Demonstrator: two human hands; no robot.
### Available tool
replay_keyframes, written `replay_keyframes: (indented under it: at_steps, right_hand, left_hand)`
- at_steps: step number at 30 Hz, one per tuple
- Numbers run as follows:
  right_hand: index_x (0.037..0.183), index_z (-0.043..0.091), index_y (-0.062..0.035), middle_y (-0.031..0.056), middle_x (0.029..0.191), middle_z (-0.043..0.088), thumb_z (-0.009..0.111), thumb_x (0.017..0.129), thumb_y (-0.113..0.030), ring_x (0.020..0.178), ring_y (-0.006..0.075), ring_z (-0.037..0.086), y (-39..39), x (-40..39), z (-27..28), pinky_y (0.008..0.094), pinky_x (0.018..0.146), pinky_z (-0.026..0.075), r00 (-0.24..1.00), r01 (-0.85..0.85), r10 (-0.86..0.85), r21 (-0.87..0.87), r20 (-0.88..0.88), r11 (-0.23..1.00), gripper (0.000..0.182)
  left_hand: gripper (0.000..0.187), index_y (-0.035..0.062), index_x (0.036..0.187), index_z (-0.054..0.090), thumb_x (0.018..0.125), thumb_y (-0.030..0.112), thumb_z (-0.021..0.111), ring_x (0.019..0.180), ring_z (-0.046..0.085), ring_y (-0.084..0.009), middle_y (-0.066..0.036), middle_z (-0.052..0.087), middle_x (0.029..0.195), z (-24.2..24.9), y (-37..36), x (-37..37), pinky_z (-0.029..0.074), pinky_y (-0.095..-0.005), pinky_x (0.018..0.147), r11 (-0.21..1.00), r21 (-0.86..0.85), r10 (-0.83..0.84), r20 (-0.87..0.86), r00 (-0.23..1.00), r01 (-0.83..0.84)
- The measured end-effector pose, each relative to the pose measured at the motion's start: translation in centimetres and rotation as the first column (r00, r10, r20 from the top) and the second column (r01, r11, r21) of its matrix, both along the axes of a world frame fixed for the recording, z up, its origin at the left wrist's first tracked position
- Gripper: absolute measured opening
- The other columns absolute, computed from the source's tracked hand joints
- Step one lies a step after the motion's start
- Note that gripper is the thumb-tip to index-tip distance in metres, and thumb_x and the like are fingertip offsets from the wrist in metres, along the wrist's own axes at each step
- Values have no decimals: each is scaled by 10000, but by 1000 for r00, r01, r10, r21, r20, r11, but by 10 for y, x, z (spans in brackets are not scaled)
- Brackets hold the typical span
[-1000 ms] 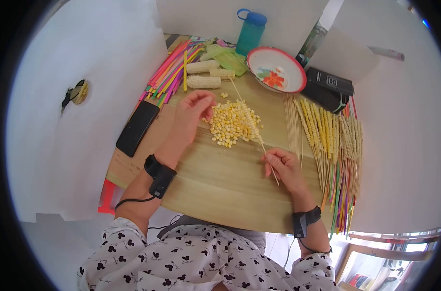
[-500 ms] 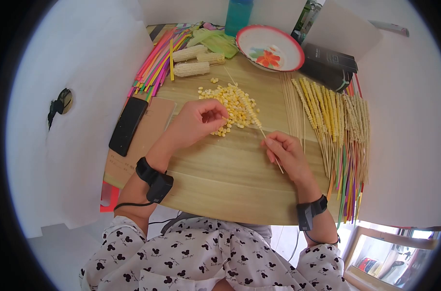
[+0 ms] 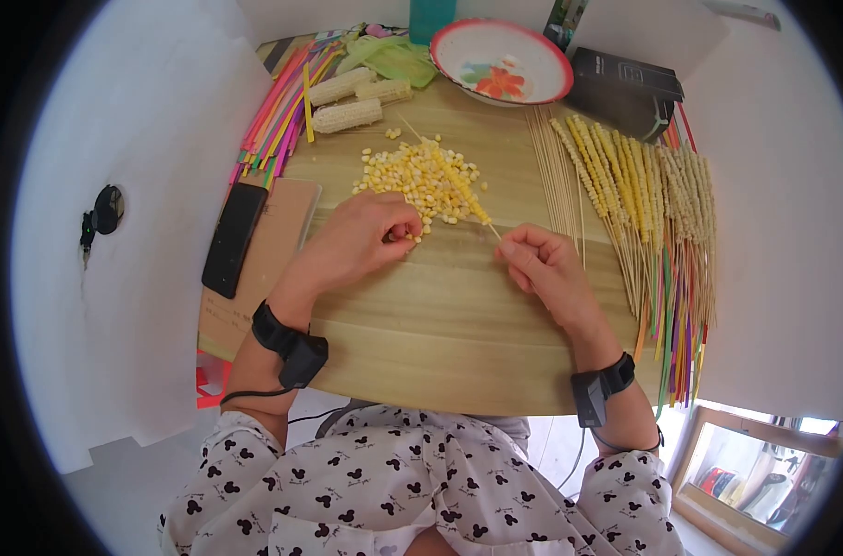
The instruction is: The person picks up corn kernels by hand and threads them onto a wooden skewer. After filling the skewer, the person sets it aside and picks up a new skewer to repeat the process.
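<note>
My right hand (image 3: 544,269) is closed around the lower end of a thin wooden skewer (image 3: 454,176) threaded with yellow corn kernels. The skewer slants up and left over a loose pile of corn kernels (image 3: 384,171), its bare tip beyond the pile. At the pile's near edge, my left hand (image 3: 366,232) has thumb and fingers pinched together. A corn kernel (image 3: 418,239) shows at those fingertips; the curled fingers partly hide it.
Bare skewers (image 3: 553,176) and several kernel-threaded skewers (image 3: 625,185) lie at right, above colored strips. Stripped corn cobs (image 3: 347,116), more strips (image 3: 278,111) and an enamel bowl (image 3: 449,56) sit at the back. A phone (image 3: 234,241) rests on a brown notebook (image 3: 287,213) at left.
The view has tilted, so the tabletop things appear higher. My left hand has moved to the pile's near edge. The skewer in my right hand now shows a yellower side.
</note>
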State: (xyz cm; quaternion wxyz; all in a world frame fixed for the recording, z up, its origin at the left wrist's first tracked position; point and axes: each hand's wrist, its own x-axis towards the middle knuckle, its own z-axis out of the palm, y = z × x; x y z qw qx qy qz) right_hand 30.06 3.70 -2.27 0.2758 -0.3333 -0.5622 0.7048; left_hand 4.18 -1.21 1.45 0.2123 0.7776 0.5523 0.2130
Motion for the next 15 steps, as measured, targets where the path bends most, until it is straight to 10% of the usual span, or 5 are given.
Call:
replay_keyframes:
  at_steps: [11, 15]
  right_hand:
    - [886, 609, -24, -61, 582, 469, 588, 917, -181, 507, 3, 380, -1, -1, 1, 165, 466, 280, 1000, 3, -3, 7, -14, 1000, 161]
    - [881, 609, -32, -65, 587, 476, 598, 913, -186, 510, 1, 381, -1, -1, -1, 168, 466, 282, 1000, 19, -19, 4, -3, 1000, 157]
  left_hand:
    - [100, 30, 812, 583, 758, 43, 667, 662, 531, -166, -55, 524, 702, -5, 1, 6, 430, -297, 592, 995, 95, 11, -18, 1000, -9]
    - [64, 27, 819, 591, 801, 42, 651, 659, 520, -84, 6, 555, 738, -2, 7, -4, 415, -238, 594, 941, 48, 314, 241, 918, -335]
